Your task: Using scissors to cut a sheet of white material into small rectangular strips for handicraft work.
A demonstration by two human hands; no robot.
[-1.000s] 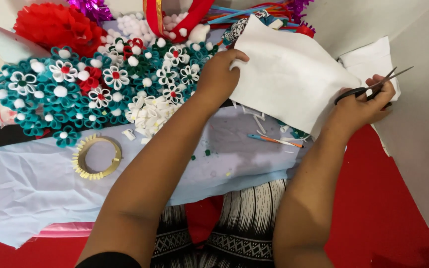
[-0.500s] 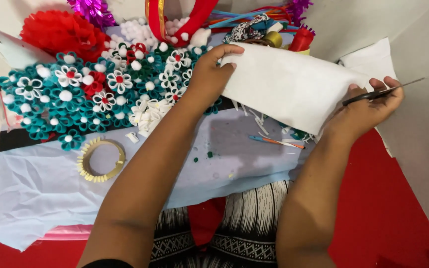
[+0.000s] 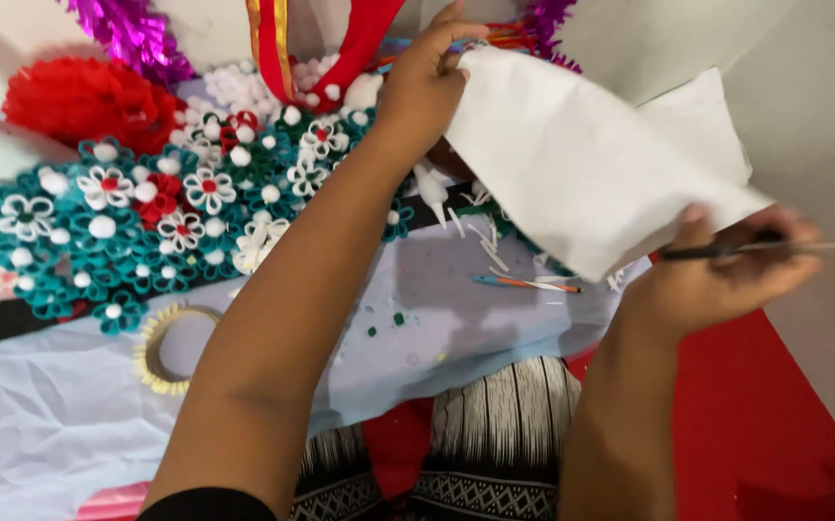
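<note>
Pinched between my left hand's (image 3: 427, 82) thumb and fingers is the far corner of a white paper sheet (image 3: 572, 164), held up off the work surface toward the far right. My right hand (image 3: 726, 275) is closed around a pair of scissors (image 3: 775, 249), blades pointing right, right at the sheet's near right edge; can't quite tell if the blades are touching the paper. Under my left arm there's a pale blue cloth (image 3: 437, 328) with white scraps on it, and a yellow fringed ring (image 3: 162, 347) near left. Far left sits a teal quilled flower piece (image 3: 99, 241), with a red pom-pom (image 3: 84, 101) just behind it. No containers showing from this head view.
</note>
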